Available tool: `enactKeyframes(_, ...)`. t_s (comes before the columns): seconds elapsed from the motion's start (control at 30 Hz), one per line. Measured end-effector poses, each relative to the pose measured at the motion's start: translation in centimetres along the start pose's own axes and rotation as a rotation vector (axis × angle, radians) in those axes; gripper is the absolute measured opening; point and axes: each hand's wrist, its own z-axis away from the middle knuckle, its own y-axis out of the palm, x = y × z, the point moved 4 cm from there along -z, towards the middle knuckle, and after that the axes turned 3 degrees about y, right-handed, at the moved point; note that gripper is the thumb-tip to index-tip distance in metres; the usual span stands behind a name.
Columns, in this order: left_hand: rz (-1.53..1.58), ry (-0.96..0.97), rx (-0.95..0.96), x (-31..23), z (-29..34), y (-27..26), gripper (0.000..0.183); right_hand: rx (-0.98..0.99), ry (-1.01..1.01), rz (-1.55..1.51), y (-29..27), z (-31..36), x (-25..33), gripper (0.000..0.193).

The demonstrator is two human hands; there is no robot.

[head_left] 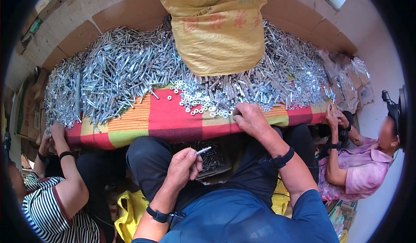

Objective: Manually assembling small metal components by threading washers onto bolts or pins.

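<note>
My left hand is closed over my lap, gripping a shiny metal rod-shaped fastener whose end points up and to the right. Its exact kind is too small to tell. My right hand reaches to the near edge of the checked cloth, beside a spread of round washers. Its fingers are curled down and pressed together, and their tips are hidden. Beyond the washers lies a large heap of metal rods and tubes.
A yellow woven sack rests on the heap at the centre. An open box of metal parts stands below the table edge. Co-workers sit at my left and right, hands at the cloth. Cardboard lines the back.
</note>
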Motion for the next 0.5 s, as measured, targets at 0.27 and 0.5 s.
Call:
enactKeyframes(0.27, 0.085, 0.030, -0.036, -0.3, -0.3, -0.2, 0.033, 0.346, 0.468, -1.046, 2.5, 3.2, 6.2, 0.009)
enactKeyframes(0.5, 0.123, 0.039, -0.005, -0.3, -0.1, -0.2, 0.035, 0.441, 0.505, -1.311, 4.9, 4.4, 7.8, 0.011)
